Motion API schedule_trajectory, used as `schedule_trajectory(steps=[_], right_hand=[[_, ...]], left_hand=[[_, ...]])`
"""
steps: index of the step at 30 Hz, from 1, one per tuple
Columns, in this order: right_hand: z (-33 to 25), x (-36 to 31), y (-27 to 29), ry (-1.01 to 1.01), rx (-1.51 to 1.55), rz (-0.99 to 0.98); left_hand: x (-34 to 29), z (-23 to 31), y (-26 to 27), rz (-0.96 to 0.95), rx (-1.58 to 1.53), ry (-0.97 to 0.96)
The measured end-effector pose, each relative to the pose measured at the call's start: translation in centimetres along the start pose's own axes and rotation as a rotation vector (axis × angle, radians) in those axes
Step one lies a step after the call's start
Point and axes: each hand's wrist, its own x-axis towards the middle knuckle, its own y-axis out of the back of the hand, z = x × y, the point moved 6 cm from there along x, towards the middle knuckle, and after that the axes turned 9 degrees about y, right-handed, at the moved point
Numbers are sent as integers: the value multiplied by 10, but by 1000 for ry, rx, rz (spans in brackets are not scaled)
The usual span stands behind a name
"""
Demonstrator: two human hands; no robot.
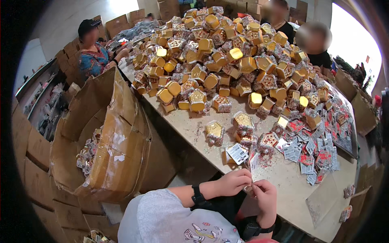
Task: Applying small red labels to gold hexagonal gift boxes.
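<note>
My left hand (239, 181) and my right hand (264, 198) meet at the table's near edge. Both pinch with fingertips close together on something small, mostly hidden by the fingers. Just beyond the fingertips is a narrow printed card tag (253, 161); whether they hold it is unclear. A white printed tag (237, 153) rests against a gold-based ornament (228, 158) beyond my left hand. Further on stand a gold-topped ornament with a glittery beaded rim (214, 133), a similar gold one (243, 122), and one with a red-patterned face (268, 140).
A large heap of gold ornaments (210, 81) in clear wrap covers the table's (190, 125) far part. Loose red and white tags (312, 150) lie at right, near a clear plastic bag (321, 199). An open carton (121, 146) stands left. Several people (95, 60) are around the table.
</note>
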Motion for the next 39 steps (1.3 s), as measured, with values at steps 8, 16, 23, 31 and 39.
schedule_trajectory(steps=[8,16,23,31,39], right_hand=[[2,-1,6,254,-171,80],[-6,-4,1,223,-19,80],[-10,-4,1,238,-22,105],[-19,-10,3,292,-140,171],[-51,3,-17,487,-187,177]], left_hand=[[10,19,11,3,190,-73],[57,28,162,525,798,-223],[83,-72,237,367,1284,533],[50,-70,242,478,474,542],[-30,-16,111,295,-1072,654]])
